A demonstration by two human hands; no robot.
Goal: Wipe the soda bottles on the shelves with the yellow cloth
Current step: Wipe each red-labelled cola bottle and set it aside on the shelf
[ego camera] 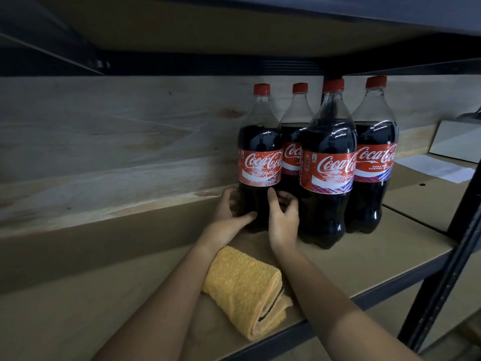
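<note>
Several cola bottles with red caps and red labels stand in a cluster on the shelf board (369, 259). The leftmost bottle (260, 142) is held low down by both hands. My left hand (229, 212) curls round its left side, thumb across the front near the base. On the right side, my right hand (283, 217) has its thumb on the front and its fingers bent into the gap toward the neighbouring bottle (328, 162). The folded yellow cloth (244, 287) lies on the shelf near the front edge, between my forearms, and neither hand touches it.
A wooden back panel (117, 142) runs behind the shelf. The shelf above (208, 29) hangs just over the bottle caps. A black metal upright (442, 282) stands at the right. White paper sheets (437, 168) and a board lie further right.
</note>
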